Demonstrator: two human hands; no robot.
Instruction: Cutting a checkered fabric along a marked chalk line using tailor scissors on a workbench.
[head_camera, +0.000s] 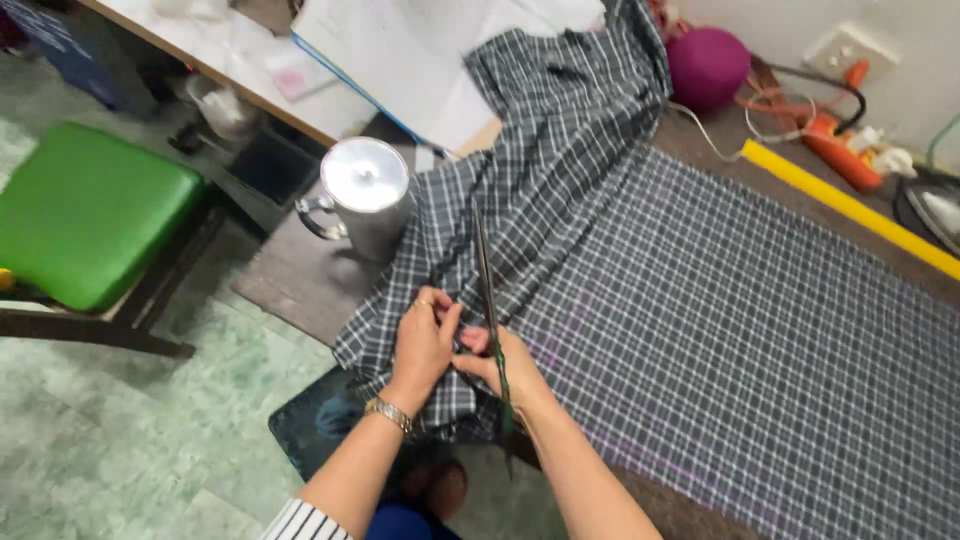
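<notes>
At the far left a green padded stool (85, 210) stands on the pale tiled floor (130, 450), well apart from the worktop (300, 280). Between stool and worktop the floor lies open down to the lower edge of the view. Further right a steel jug with a lid (362, 200) stands near the worktop's left edge, just beside the bunched border of a dark checked cloth (720, 330).

The cloth covers most of the worktop. Its left part is rumpled and hangs over the near corner; its right part lies flat and smooth out to the right edge of the view, with nothing resting on it. The left hand (425, 345), with a ring and a gold wristwatch, is closed in a pinch on the folded cloth edge at that near corner. The right hand (505, 368) touches it from the right, fingers curled around a long thin dark stick (490, 300), which also lies against the cloth. The stick runs from below the worktop's near edge up across the rumpled folds.

Behind the cloth, white sheets of paper (400, 50) lie on a second worktop. Further right a purple ball (707, 65) sits by the wall, then orange cables (800, 110), and a yellow strip (850, 205) runs slantwise along the cloth's far edge.
</notes>
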